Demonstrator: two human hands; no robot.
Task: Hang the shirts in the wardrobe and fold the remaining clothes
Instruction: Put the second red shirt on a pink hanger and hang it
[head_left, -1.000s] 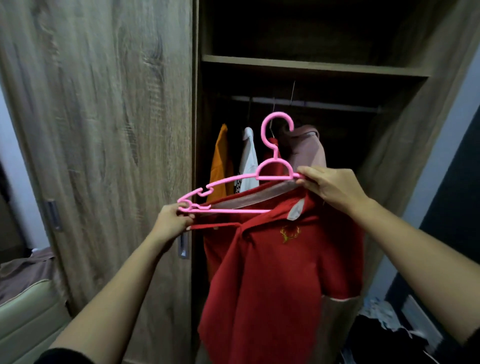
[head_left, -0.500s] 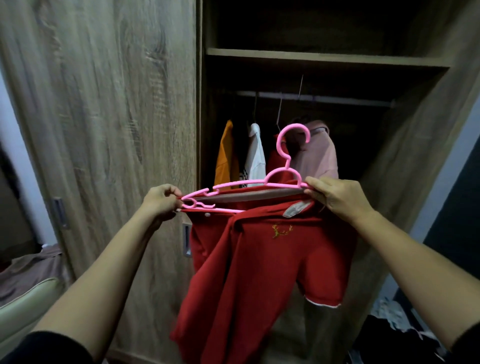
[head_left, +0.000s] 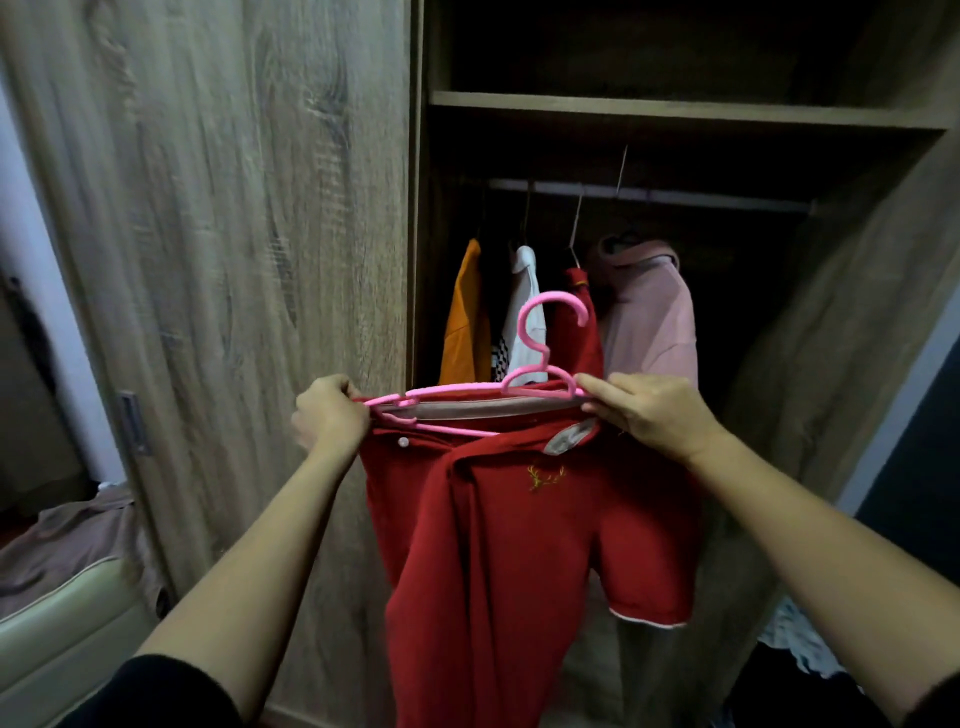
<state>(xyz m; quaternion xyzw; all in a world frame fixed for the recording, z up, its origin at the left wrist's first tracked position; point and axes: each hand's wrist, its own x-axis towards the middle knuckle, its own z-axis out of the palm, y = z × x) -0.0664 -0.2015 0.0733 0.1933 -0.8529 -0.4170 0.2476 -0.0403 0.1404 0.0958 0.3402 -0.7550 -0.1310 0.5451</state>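
Observation:
A red polo shirt (head_left: 519, 551) with a small gold crest hangs from a pink plastic hanger (head_left: 540, 358) in front of the open wardrobe. My left hand (head_left: 330, 418) grips the shirt's left shoulder over the hanger's end. My right hand (head_left: 649, 410) pinches the right shoulder and the hanger arm beside the collar. The hanger's hook points up, well below the wardrobe rail (head_left: 649, 195). On the rail hang an orange shirt (head_left: 465, 322), a white shirt (head_left: 527, 312), a red garment (head_left: 576, 332) and a pink shirt (head_left: 649, 322).
A wooden sliding door (head_left: 234, 234) covers the wardrobe's left half. A shelf (head_left: 675, 111) runs above the rail. Brown cloth (head_left: 72, 540) lies on a pale green seat at the lower left. Dark and light clothes (head_left: 800, 654) lie at the lower right.
Both hands have lowered the hanger and levelled it. The left hand moved from the hanger's end onto the shirt's shoulder, and the red shirt now spreads across the hanger.

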